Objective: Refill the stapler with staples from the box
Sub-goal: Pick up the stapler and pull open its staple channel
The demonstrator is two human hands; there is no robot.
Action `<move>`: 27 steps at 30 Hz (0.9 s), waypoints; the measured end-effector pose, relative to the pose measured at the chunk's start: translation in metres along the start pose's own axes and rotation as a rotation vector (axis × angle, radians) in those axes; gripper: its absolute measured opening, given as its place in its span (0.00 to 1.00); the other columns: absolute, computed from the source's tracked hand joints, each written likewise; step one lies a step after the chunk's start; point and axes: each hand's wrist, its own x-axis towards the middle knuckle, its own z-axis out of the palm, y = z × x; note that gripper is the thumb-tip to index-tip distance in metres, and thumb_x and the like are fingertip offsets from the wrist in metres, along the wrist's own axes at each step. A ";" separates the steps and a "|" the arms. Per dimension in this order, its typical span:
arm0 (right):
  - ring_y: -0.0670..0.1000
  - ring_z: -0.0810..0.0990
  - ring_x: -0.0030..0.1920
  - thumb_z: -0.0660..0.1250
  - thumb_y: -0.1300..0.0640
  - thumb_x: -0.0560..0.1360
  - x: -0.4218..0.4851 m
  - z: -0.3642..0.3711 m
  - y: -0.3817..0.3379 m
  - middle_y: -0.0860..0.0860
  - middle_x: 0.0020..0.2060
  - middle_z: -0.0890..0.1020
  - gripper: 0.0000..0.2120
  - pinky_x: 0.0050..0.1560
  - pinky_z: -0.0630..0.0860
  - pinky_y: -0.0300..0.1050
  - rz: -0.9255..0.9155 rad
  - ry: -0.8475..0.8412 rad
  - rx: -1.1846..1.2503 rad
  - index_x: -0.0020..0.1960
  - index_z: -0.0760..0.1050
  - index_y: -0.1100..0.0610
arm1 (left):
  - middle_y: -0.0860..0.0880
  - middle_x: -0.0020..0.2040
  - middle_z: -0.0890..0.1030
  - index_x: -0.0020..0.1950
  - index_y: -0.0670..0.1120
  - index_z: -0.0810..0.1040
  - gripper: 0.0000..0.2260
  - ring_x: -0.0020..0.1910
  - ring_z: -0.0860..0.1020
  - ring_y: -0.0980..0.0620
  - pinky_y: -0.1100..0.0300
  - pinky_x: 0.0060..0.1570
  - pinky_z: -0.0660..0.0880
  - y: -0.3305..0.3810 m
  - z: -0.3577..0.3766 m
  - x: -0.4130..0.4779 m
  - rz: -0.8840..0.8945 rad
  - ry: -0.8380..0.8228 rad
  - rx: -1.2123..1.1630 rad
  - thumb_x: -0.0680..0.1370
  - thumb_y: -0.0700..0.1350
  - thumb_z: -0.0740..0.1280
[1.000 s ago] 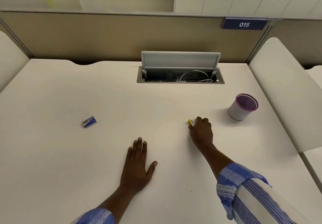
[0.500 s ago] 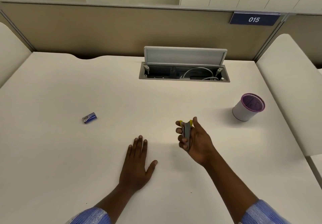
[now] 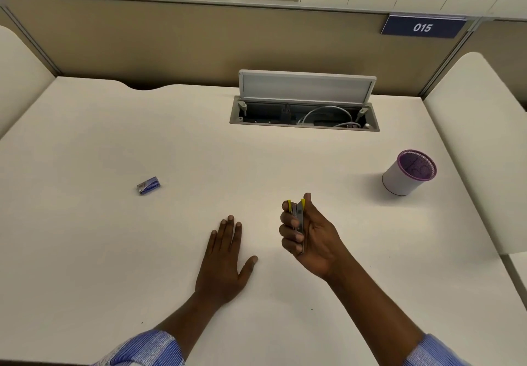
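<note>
A small grey stapler (image 3: 298, 217) with yellow tips is gripped in my right hand (image 3: 312, 237), held upright above the desk with the palm turned left. Fingers cover much of its body. My left hand (image 3: 224, 263) lies flat on the desk, palm down, fingers spread, holding nothing. A small blue staple box (image 3: 148, 185) sits on the desk far to the left, well apart from both hands.
A white pen cup with a purple rim (image 3: 408, 172) stands at the right. An open cable hatch (image 3: 304, 114) with wires is set into the desk (image 3: 114, 251) at the back, below a beige partition. Padded dividers flank both sides.
My right hand picked the stapler up from the desk and turned it upright, pulling it slightly nearer. The left hand stayed flat.
</note>
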 end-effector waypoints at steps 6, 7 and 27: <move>0.46 0.68 0.25 0.53 0.38 0.84 -0.001 0.003 -0.001 0.49 0.31 0.71 0.23 0.25 0.60 0.39 -0.004 -0.021 -0.015 0.50 0.74 0.57 | 0.45 0.84 0.47 0.83 0.45 0.47 0.36 0.83 0.46 0.47 0.49 0.79 0.48 0.000 0.001 0.000 -0.001 0.001 -0.006 0.81 0.64 0.53; 0.46 0.67 0.25 0.53 0.39 0.84 -0.001 0.004 -0.001 0.49 0.31 0.70 0.23 0.24 0.60 0.39 -0.004 -0.016 -0.020 0.50 0.73 0.57 | 0.45 0.84 0.47 0.83 0.45 0.47 0.36 0.83 0.46 0.47 0.49 0.79 0.47 0.000 0.001 0.000 -0.001 0.001 -0.005 0.81 0.64 0.53; 0.45 0.67 0.24 0.54 0.40 0.84 -0.004 0.014 0.002 0.48 0.30 0.69 0.21 0.22 0.58 0.39 -0.032 0.035 -0.067 0.48 0.73 0.56 | 0.46 0.84 0.46 0.83 0.45 0.47 0.37 0.83 0.46 0.48 0.48 0.79 0.49 -0.001 0.002 0.001 -0.005 -0.008 -0.005 0.81 0.64 0.53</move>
